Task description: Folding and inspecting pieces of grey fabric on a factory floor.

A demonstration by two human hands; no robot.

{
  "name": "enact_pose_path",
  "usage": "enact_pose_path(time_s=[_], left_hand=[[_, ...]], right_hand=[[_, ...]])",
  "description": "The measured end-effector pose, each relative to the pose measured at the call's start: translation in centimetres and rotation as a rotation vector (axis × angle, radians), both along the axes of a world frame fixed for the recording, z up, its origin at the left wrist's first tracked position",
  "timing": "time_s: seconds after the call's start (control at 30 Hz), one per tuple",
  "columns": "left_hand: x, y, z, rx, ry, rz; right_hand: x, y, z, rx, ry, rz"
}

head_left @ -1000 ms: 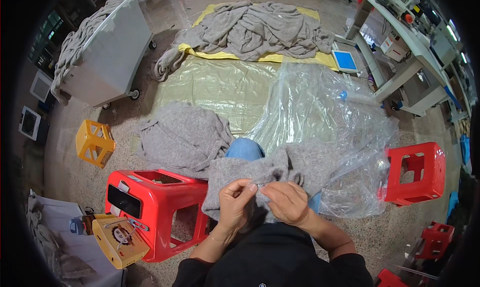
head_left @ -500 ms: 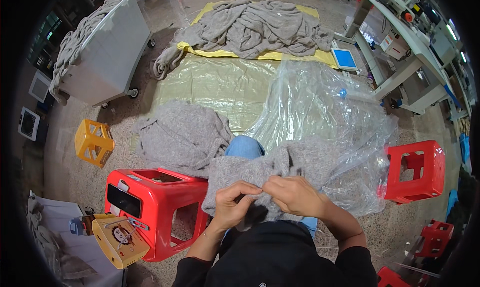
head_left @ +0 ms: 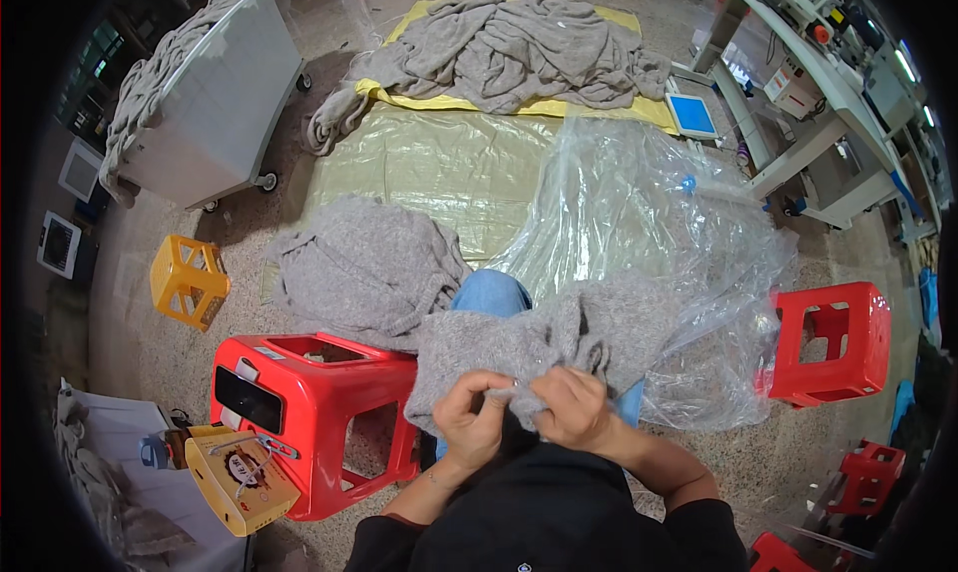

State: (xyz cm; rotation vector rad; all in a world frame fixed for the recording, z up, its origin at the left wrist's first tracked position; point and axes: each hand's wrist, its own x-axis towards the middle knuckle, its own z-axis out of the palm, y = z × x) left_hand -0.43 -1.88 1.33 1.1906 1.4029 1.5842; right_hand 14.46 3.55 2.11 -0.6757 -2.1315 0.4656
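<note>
A grey-brown knitted garment (head_left: 479,347) lies across my lap, its right part spread over clear plastic sheeting (head_left: 714,302). My left hand (head_left: 474,417) pinches a bit of its edge between thumb and forefinger. Close beside it, my right hand (head_left: 574,404) is closed on the same knit, fingers curled. Whether a needle or thread is between the fingertips is too small to make out. To the left of my knee, a heap of the same grey knit (head_left: 364,268) rests on the floor sheet.
A red stool (head_left: 339,387) at my left carries a phone (head_left: 247,402), small scissors or snips (head_left: 277,446) and a yellow box (head_left: 244,482). Another red stool (head_left: 863,347) stands right. Ahead lie piled knits (head_left: 519,53) on yellow sheeting; a white wheeled cart (head_left: 215,108) stands far left.
My right hand has turned and drawn slightly down and nearer, its elbow lower. The left hand has shifted a little, still pinching the knit, and the garment's right side has bunched differently.
</note>
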Motion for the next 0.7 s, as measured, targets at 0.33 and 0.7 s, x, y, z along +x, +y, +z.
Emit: enact_pose_path(time_s=[0.33, 0.7], left_hand=[[-2.2, 1.4, 0.0, -0.153, -0.199, -0.310], [-3.1, 1.9, 0.5, -0.136, -0.206, -0.397]], right_hand=[[1.4, 1.6, 2.4, -0.022, -0.330, 0.149], [1.4, 2.2, 1.6, -0.372, -0.090, 0.301]])
